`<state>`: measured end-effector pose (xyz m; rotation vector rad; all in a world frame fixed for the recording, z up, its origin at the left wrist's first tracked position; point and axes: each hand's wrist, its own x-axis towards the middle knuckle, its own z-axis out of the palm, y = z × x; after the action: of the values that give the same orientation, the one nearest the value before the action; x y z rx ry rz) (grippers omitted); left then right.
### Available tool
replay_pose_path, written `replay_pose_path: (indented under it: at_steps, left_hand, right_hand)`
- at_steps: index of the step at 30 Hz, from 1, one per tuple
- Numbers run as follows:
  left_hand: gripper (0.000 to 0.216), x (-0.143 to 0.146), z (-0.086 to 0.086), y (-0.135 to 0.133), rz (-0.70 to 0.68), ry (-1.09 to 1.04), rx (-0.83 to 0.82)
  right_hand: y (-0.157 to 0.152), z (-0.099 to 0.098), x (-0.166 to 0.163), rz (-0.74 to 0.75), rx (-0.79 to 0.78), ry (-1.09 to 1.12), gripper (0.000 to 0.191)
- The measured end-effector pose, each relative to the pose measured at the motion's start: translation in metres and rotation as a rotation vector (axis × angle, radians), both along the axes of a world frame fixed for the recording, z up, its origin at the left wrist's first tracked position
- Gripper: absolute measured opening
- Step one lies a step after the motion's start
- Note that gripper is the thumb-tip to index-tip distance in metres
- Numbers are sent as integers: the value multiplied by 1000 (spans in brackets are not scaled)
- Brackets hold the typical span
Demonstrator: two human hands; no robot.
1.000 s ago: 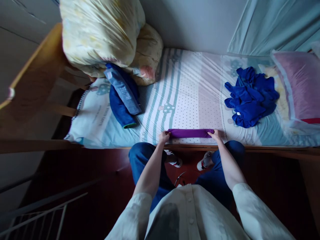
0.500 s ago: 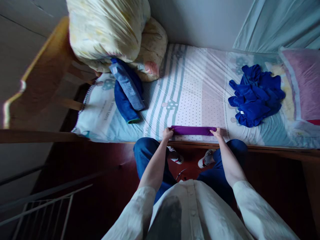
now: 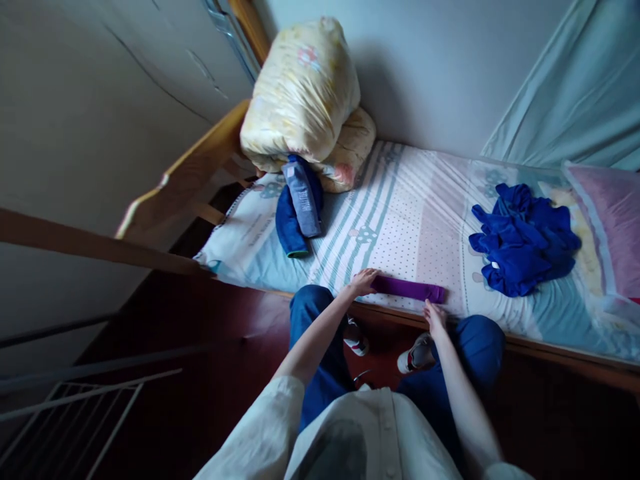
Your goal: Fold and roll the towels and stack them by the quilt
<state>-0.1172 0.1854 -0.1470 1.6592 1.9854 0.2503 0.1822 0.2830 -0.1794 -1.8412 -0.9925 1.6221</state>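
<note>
Head view: press the purple cloth (image 3: 407, 288) flat (gently); left hand (image 3: 364, 281) and right hand (image 3: 435, 318) part-open by opposite ends, neither visibly gripping.

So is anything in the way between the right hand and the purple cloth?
No, nothing visible is. The right hand is close by the near edge of the purple cloth, at its right end. The crumpled blue clothes lie farther right, not between them.
</note>
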Motion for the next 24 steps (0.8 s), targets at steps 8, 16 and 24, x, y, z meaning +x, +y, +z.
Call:
replay_pose_path:
  at_steps: [8, 16, 24]
  left_hand:
    - [68, 22, -16, 13, -101, 144, -12]
    - [64, 29, -30, 7, 54, 122, 79]
    - [57, 9, -16, 9, 427, -118, 145]
  right_hand:
    - [0, -4, -48, -76, -234, 171, 31]
    - [38, 9, -84, 14, -118, 107, 28]
    - [68, 74, -179, 56, 93, 121, 32]
